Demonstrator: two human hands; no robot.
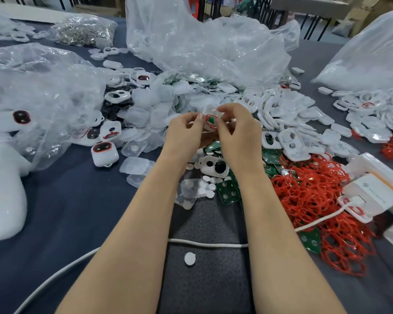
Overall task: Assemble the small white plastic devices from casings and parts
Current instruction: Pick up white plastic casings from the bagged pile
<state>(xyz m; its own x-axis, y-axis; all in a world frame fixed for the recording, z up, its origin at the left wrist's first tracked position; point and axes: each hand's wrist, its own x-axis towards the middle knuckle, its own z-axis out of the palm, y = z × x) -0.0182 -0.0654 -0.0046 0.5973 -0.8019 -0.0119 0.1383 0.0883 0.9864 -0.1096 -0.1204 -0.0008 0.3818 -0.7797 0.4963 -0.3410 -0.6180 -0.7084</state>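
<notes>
Both my hands hold one small white casing (210, 114) above the middle of the table. A red ring and a green board piece show inside it. My left hand (186, 132) pinches its left side with thumb and fingers. My right hand (236, 130) curls over its right side, fingertips on the top edge. Below my wrists lie another white casing with two round holes (214, 167), green circuit boards (228, 192), small white discs (208, 181) and a heap of red rubber rings (315, 200).
White casings (290, 123) pile up to the right. Assembled units with red rings (104, 152) sit on the left. Clear plastic bags (204, 46) stand behind, one (32, 91) on the left. A white cable (207, 243) crosses the near dark table (77, 211). A white box-shaped tool (372, 189) is at right.
</notes>
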